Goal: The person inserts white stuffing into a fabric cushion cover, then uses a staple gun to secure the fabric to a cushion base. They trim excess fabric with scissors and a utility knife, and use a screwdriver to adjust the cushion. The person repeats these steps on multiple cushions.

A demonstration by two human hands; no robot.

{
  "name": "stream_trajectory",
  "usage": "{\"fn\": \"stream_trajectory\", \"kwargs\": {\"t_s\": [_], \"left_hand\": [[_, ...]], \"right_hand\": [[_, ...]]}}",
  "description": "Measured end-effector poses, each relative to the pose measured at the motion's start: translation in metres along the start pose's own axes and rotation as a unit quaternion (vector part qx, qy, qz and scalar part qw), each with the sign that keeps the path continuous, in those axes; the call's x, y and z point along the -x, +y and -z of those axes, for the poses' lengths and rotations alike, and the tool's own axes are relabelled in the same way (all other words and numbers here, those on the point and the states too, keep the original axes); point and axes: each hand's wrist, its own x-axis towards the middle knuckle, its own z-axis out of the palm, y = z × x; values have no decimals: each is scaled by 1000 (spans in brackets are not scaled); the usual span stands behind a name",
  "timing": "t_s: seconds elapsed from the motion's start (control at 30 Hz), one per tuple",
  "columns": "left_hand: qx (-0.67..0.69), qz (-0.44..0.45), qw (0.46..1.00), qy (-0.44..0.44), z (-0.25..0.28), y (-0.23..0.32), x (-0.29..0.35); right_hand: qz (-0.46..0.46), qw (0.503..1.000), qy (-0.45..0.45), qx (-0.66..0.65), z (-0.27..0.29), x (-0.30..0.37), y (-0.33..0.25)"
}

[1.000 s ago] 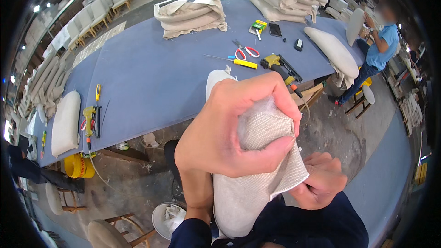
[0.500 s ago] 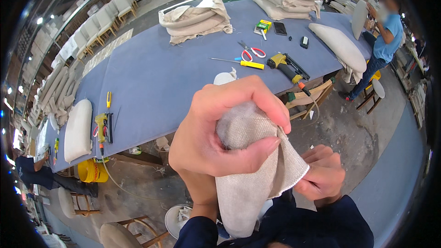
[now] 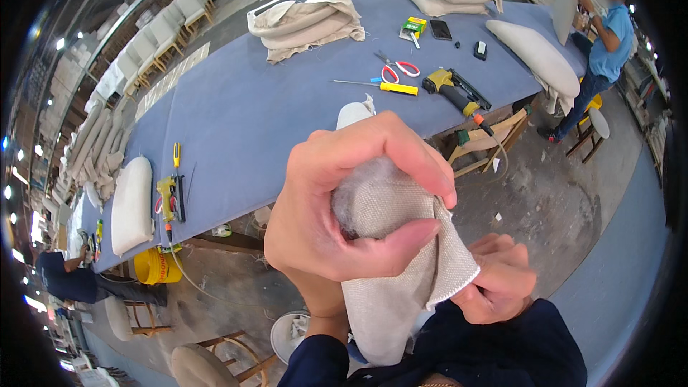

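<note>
A: What is the left hand (image 3: 344, 208) doing?

B: It is gripping a beige woven fabric cover (image 3: 390, 272) with grey-white stuffing inside. The fingers (image 3: 401, 147) are curling over the top of the bundle and the thumb (image 3: 387, 247) is pressing from below, so they are squeezing the cloth between them.

A: And the right hand (image 3: 498, 279)?

B: It is sitting lower, just beside the hanging edge of the same fabric. Its fingers are bent and pressed together, pinching the cloth's lower corner. The bundle is being held up in the air close to the camera, in front of the person's dark blue sleeves (image 3: 502, 347).

A: What is lying behind the hands?

B: A long blue-covered work table (image 3: 236, 115). On it red-handled scissors (image 3: 398, 70), a yellow-handled screwdriver (image 3: 383, 87) and a black and yellow power tool (image 3: 451, 89) are lying near each other. A folded stack of beige covers (image 3: 308, 21) is resting farther back. Another person in a blue shirt (image 3: 609, 46) is standing at the table's far right end.
</note>
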Motion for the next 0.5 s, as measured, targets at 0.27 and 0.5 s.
{"fn": "stream_trajectory", "kwargs": {"t_s": [0.27,0.5], "left_hand": [[-42,18,995,-85,2,1,-7],[-110,34,986,-123,9,11,-4]], "right_hand": [[34,994,-7,100,3,10,-5],[24,998,-15,62,16,15,5]]}}
